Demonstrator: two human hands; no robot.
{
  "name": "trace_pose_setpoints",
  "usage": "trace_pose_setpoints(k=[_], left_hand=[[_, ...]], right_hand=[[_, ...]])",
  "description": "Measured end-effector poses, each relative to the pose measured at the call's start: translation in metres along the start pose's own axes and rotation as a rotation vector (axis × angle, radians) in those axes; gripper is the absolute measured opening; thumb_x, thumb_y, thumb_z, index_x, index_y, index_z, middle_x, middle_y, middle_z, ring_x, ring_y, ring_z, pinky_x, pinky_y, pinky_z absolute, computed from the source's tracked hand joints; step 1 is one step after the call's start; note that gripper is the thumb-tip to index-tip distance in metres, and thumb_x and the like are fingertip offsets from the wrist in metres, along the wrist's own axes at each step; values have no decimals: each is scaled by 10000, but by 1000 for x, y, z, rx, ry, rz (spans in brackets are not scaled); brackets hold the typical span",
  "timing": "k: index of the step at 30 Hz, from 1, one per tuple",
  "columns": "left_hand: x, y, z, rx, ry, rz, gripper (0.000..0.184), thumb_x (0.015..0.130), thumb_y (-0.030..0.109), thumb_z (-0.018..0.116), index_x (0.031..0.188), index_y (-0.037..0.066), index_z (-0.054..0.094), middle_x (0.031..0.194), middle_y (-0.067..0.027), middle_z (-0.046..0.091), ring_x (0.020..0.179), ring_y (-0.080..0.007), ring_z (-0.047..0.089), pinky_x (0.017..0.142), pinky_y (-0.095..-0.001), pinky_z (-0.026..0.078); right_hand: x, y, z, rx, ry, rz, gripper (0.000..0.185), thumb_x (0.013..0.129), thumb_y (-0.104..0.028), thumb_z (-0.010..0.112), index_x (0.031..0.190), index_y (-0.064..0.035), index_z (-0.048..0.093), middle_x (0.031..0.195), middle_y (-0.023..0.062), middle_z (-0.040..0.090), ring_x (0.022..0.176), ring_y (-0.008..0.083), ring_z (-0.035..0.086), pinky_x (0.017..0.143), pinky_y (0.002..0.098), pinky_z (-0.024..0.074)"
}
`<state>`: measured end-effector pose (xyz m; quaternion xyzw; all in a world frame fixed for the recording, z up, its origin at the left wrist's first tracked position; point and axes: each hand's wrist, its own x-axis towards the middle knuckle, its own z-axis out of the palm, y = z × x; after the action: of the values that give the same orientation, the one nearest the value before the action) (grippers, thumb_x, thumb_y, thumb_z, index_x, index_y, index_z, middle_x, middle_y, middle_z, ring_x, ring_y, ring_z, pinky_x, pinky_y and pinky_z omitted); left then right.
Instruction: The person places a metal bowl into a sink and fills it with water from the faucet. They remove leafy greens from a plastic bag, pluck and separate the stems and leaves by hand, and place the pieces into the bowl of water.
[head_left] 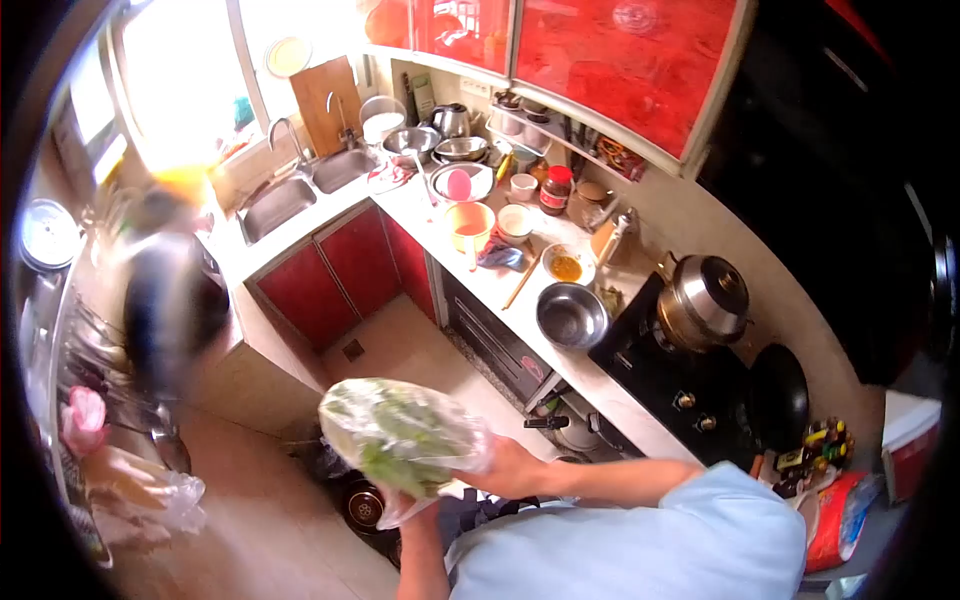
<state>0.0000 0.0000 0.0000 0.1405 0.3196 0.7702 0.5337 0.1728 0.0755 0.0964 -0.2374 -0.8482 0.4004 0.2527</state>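
A head-worn camera looks forward and down in wide angle, the hands (508,470) near, the desk (490,287) farther off.

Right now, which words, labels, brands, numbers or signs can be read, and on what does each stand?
None can be read.
Red-lidded jar: label too small.
Bottles near the black pan: labels too small.
Red packet at lower right: printing blurred.
Round disc at far left: marks blurred.

Glaring window light; blurred left side; curved, black edges.
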Motion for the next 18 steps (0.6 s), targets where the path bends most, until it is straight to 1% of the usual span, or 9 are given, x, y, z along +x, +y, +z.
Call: trace_pose_setpoints(k=[1,2,3,6,7,13,14,17,18], left_hand=[[-20,0,-1,2,36,-17,911,762,597,662,1447,171,237,1474,-117,283,1334,-307,311,1106,-449,278],[-41,4,-7,-112,24,47,727,854,448,625,1419,129,297,1438,-98,352,1291,-278,386,1083,-435,319],[72,-27,-3,-228,-18,64,727,854,448,625,1419,129,297,1438,-98,352,1291,-278,386,1083,-435,319],[112,22,-54,1557,88,523,646,922,464,506,1412,96,302,1398,-119,403,1233,-283,461,1028,-418,387],[135,22,-56,1552,80,528,646,922,464,506,1412,96,302,1398,-119,403,1233,-283,461,1028,-418,387],[283,60,-50,265,-51,355,655,915,487,509,1406,99,317,1386,-110,418,1240,-264,455,1027,-408,390],[308,72,-52,69,-58,192,666,905,515,507,1403,109,329,1378,-88,426,1246,-247,446,1032,-408,384],[393,83,-60,-142,-75,-24,672,897,530,509,1404,126,329,1370,-75,434,1241,-245,447,1033,-410,383],[410,89,-51,-148,-53,-56,547,916,464,497,1316,93,460,1316,-84,504,1192,-240,496,1017,-409,403]], right_hand=[[-8,3,13,-1,-106,118,653,864,-413,576,1411,-141,346,1384,185,370,1257,324,380,1033,389,375],[-16,2,25,-1,-208,229,556,882,-350,548,1357,-94,411,1259,211,495,1117,371,518,974,398,424],[72,57,-22,-124,-228,234,556,882,-350,548,1357,-94,411,1259,211,495,1117,371,518,974,398,424],[147,57,4,41,-259,165,504,875,-348,558,1298,-88,473,1195,187,558,1070,362,547,915,407,449],[165,72,7,35,-252,165,504,875,-348,558,1298,-88,473,1195,187,558,1070,362,547,915,407,449],[286,124,22,39,-86,185,588,830,-381,597,1299,-61,442,1197,220,537,1066,384,544,916,433,451],[307,115,6,91,-172,386,567,831,-383,596,1274,-54,467,1155,215,567,1039,380,564,896,431,464],[361,146,6,77,-71,419,537,845,-375,620,1276,-79,498,1170,176,585,1078,338,571,924,401,451],[376,158,4,34,10,384,509,844,-351,627,1258,-76,514,1158,166,593,1062,328,582,911,401,461]])
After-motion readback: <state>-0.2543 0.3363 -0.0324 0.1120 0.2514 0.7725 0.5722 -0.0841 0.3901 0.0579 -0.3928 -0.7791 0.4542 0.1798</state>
